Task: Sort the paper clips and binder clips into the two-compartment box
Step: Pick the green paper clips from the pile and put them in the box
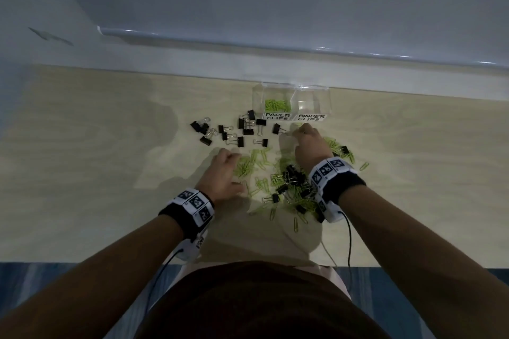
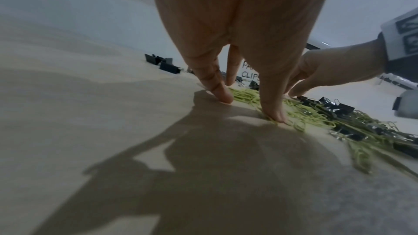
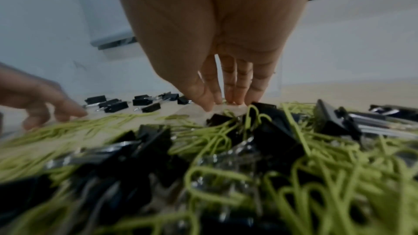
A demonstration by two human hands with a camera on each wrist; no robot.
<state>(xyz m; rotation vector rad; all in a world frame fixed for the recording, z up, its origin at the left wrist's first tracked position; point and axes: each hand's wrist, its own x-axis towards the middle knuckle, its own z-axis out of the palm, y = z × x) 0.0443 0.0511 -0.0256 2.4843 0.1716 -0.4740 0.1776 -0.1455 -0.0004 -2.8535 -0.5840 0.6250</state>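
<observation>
A clear two-compartment box stands at the back, labelled PAPER CLIPS and BINDER CLIPS. Green paper clips lie in its left compartment; the right one looks empty. Several black binder clips are scattered left of the box. A mixed pile of both kinds lies between my wrists. My left hand presses straight fingertips onto loose green paper clips. My right hand reaches down in front of the box, straight fingertips on the table among paper clips, beside one binder clip.
The light wood table runs wide to the left and right. A white ledge and wall close off the back, right behind the box. Cables hang from both wrist bands over the near table edge.
</observation>
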